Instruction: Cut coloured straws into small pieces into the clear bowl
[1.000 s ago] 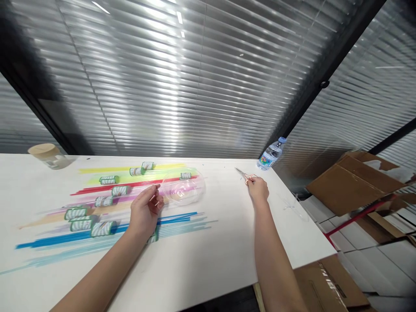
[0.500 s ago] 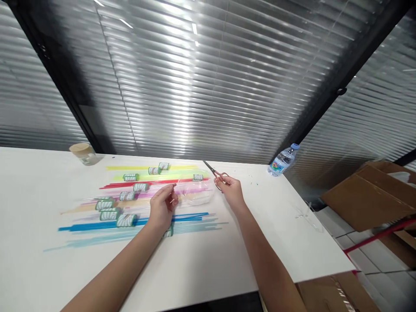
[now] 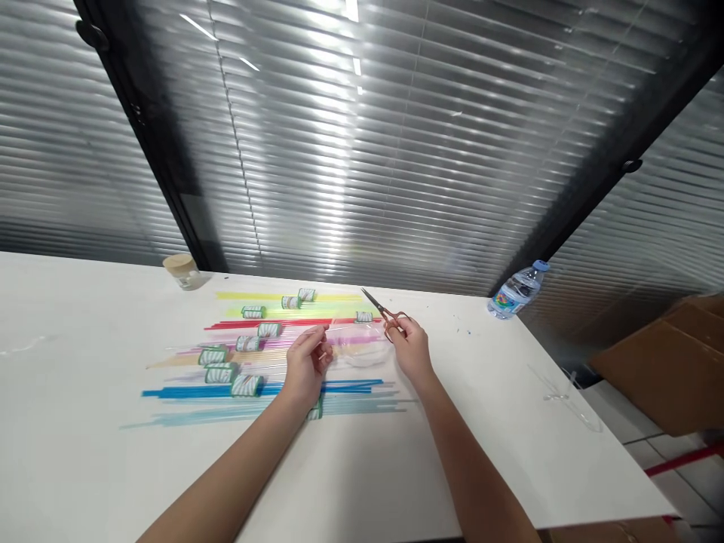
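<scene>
A tan-lidded jar (image 3: 182, 271) stands far left on the counter (image 3: 62, 430); a blue-capped bottle (image 3: 516, 292) far right; a cardboard box (image 3: 659, 369) beyond the right edge; blinds (image 3: 305, 166) behind.

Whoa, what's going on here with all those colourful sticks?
A person's right hand holds copper-handled metal scissors, their dark blades pointing away from the person. The left hand seems to pinch something thin and clear, too faint to name. By that hand is a clear plastic dish. Thin coloured sticks with green-and-white wrappers lie in rows on the white table. A clear plastic bottle with a blue cap is toward the far right.
</scene>
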Motion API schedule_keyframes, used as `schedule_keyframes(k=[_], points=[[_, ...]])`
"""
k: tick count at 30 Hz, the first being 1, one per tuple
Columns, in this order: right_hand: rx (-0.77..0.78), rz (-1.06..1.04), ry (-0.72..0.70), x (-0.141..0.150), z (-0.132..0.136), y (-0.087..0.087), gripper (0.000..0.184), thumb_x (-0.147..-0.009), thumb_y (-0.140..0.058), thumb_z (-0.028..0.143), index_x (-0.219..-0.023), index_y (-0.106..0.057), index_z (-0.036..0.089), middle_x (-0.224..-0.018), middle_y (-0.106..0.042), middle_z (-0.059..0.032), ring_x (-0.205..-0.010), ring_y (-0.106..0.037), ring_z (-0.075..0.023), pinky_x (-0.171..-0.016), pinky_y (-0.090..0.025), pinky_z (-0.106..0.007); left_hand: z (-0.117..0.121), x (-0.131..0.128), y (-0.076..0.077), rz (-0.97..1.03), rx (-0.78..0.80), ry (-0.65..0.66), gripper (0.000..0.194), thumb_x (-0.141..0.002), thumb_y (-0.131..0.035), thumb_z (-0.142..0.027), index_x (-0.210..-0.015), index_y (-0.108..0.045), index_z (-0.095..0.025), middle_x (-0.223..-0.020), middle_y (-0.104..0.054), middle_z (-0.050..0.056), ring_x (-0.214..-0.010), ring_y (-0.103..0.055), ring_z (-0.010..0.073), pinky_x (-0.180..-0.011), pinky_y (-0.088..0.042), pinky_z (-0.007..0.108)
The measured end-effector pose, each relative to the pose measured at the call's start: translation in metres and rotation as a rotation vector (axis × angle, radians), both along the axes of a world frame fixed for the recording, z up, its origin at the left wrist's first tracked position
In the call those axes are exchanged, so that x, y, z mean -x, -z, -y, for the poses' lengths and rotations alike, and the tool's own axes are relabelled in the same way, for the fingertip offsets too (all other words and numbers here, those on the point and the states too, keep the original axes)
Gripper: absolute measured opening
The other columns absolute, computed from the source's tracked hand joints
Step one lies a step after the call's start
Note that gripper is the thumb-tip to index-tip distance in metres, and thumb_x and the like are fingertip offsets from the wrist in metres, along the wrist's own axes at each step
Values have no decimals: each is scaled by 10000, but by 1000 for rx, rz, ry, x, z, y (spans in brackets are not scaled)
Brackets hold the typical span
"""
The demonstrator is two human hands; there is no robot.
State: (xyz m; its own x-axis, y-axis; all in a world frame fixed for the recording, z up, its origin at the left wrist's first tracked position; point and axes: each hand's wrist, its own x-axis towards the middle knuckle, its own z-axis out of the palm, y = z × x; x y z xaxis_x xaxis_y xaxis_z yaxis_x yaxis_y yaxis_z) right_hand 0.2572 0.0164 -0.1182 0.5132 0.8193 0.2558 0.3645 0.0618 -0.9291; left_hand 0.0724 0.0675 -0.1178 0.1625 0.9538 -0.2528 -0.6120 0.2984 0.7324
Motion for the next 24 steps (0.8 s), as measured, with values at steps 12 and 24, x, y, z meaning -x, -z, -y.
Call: schedule_keyframes(k=[12,24], points=[[-53,214,61,-14,21,-5,470,-951,-418,548,-837,-680,175,-975,-604,-104,-896,-549,-229,-826,-430,-364,-2,1,1,32,11,4,399,-558,-857,-305,-854,-652,-135,-704,-529,-52,-492,-512,34,-403,-398,137],[96,-217,-514,17,50,-23,776,-768,-205,925,-542,-401,209,-504,-360,0,-518,-315,-130,-531,-270,-291,-3,7,-7,144,-99,68,362,-665,-818,-304,-920,-609,-155,-494,-262,-117,-394,-248,29,-385,-231,160]])
